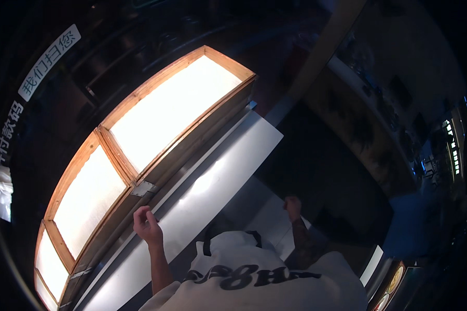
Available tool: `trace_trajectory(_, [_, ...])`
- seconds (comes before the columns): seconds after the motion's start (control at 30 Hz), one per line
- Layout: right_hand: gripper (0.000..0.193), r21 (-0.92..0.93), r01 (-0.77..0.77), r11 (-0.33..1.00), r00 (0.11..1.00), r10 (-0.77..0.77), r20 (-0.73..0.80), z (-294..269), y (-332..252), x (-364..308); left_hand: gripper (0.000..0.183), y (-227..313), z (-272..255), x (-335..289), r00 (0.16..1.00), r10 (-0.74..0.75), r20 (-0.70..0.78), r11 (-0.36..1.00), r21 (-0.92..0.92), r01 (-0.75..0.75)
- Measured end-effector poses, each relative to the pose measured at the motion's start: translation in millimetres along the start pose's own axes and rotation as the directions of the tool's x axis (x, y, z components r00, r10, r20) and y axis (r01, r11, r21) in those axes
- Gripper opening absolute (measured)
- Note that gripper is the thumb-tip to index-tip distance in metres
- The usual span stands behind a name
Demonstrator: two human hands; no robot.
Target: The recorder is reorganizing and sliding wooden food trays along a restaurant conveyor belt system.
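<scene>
My left hand (pixel 148 226) is raised beside the lower wooden edge of a lit panel box (pixel 118 155). Its fingers are loosely bent and a little apart, and nothing shows between them. Below that hand runs a long white metal counter (pixel 220 166) with a bright reflection on it. Farther right, my right hand (pixel 292 206) hangs in dim light over a dark area, its fingers curled closed; no object shows in it. Neither hand visibly touches the panel box or the counter.
A metal bracket (pixel 142 188) sits at a joint of the wooden frame. Printed sign strips (pixel 49 62) and a white plastic bag (pixel 1 191) are at the far left. A dim shelf-like counter (pixel 363 129) stands at the right. Round food pictures (pixel 396 280) show at the lower right.
</scene>
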State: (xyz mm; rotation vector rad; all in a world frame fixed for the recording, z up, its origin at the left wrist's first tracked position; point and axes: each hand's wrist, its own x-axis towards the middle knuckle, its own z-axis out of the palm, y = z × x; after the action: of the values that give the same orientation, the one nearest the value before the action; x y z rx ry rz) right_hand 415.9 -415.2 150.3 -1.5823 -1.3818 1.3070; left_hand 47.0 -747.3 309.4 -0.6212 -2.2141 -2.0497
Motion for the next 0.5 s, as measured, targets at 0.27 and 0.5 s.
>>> trace_trajectory(0.27, [0.016,0.0,-0.031,1.0,0.994,0.03,0.102,58.0,-117.0,76.8,0.016,42.7,33.7,113.5,0.972,0.128,-0.199,0.936,0.349,-0.052])
trace_trajectory(0.5, [0.019,0.247,0.288,0.925,0.832,-0.369,0.414,160.6,-339.2,201.7,0.039,36.2,23.9,162.6,0.994,-0.044,-0.095,0.654,0.75,0.101])
